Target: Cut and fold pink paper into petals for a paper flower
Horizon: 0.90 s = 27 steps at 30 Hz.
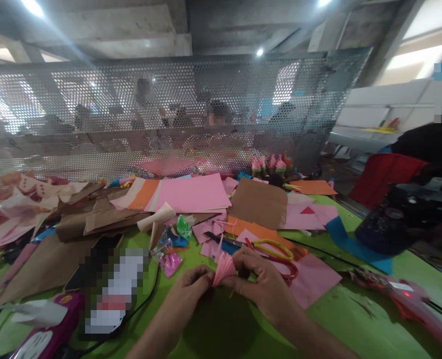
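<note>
Between my two hands is a piece of pleated pink paper (225, 267), its folds fanned out toward the top. My left hand (195, 282) pinches its lower left edge. On the other side, my right hand (253, 275) grips it with thumb and fingers closed. Just beyond my right hand lie scissors (275, 248) with red and yellow handles, on top of orange and pink paper. Small bags with green (184, 227) and pink (171, 263) contents sit beyond my left hand.
A pink glue gun (403, 289) with a lit red light rests at the right. Stacked pink sheets (193, 193) and brown paper (260, 203) cover the back. At the left are a phone (93, 259) and a purple power strip (51, 326). A perforated metal screen (168, 114) stands behind.
</note>
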Each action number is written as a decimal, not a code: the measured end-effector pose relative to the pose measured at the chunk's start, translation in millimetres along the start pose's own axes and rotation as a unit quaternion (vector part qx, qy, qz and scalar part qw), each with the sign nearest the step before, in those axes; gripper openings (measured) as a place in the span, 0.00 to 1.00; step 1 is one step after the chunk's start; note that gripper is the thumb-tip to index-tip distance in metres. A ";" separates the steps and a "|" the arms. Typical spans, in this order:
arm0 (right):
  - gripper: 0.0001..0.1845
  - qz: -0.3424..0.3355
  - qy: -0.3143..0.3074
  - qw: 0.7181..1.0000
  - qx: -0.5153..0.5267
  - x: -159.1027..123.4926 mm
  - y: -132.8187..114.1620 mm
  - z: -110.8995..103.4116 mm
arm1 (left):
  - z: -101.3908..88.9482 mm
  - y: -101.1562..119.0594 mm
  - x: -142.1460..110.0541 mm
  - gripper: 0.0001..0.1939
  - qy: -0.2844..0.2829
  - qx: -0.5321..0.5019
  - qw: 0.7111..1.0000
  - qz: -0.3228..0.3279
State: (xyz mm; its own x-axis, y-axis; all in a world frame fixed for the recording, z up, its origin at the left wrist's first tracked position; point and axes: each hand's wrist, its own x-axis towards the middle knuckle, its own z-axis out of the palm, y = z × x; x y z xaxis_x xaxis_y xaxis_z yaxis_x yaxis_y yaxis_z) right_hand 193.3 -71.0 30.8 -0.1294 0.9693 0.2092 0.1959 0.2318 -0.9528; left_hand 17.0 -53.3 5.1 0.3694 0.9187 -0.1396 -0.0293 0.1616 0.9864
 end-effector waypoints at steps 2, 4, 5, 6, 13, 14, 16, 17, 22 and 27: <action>0.12 0.037 -0.018 0.997 0.068 0.9 4.5 -0.7 | 0.3 7.0 -3.5 0.10 -0.001 0.051 0.996 0.067; 0.13 0.068 -0.033 0.987 0.140 1.7 8.2 -1.2 | 0.3 12.2 -6.6 0.12 0.002 0.106 0.986 0.132; 0.14 0.080 -0.035 0.982 0.168 2.0 9.2 -1.4 | 0.3 13.5 -7.6 0.12 0.000 0.131 0.979 0.157; 0.14 0.087 -0.035 0.978 0.187 2.3 9.6 -1.5 | 0.2 13.8 -7.9 0.12 -0.007 0.156 0.972 0.176; 0.17 0.120 -0.022 0.969 0.214 1.9 1.8 -0.7 | -2.9 2.9 -0.6 0.12 -0.009 0.263 0.937 0.232; 0.17 0.121 -0.012 0.969 0.215 1.6 0.7 -0.8 | -3.4 2.2 -0.1 0.12 -0.003 0.268 0.935 0.232; 0.17 0.123 0.027 0.971 0.205 1.5 -0.8 -1.3 | -3.8 2.3 -0.3 0.11 0.000 0.277 0.932 0.233; 0.18 0.126 0.050 0.972 0.193 1.6 -1.0 -1.8 | -3.7 2.8 -0.8 0.11 -0.005 0.280 0.931 0.233; 0.20 0.120 0.088 0.980 0.133 3.9 0.0 -3.7 | -1.9 5.7 -2.4 0.11 -0.019 0.291 0.930 0.226; 0.19 0.110 0.084 0.981 0.134 4.6 -2.2 -3.7 | -1.8 4.9 -1.7 0.12 -0.003 0.307 0.927 0.217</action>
State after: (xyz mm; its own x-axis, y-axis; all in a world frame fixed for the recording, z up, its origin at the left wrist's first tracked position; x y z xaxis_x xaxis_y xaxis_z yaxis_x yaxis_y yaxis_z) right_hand 195.9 -66.8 34.6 0.0549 0.9985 0.0039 -0.0642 0.0074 -0.9979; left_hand 14.6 -53.4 10.1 0.4518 0.8468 0.2806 0.3565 -0.4598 0.8134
